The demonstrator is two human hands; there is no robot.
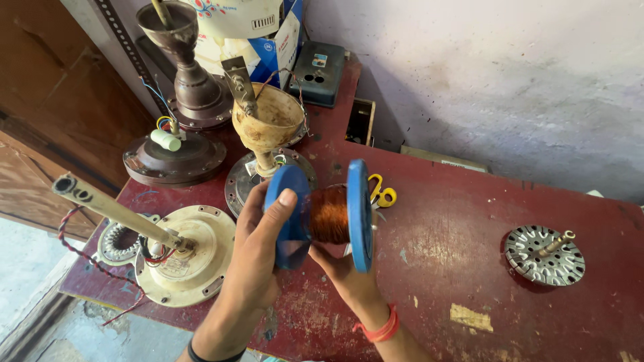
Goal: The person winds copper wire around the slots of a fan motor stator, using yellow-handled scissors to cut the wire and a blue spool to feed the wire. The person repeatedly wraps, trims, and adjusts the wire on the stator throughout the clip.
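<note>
repair workshop: dismantled ceiling fan motors (184, 255) (several) on worn bench (469, 268).

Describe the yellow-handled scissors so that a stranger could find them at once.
Start at the dark red table. Above its middle, both hands hold up a blue spool of copper wire. The scissors lie on the table just behind the spool's right flange, the only bright yellow thing among the brown and cream fan parts.

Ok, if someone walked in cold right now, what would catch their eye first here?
The blue spool of copper wire, held up mid-frame over the red table between the left hand and right hand. Next, the cream fan motor with its long rod at lower left, and the perforated metal disc alone at right.
</note>
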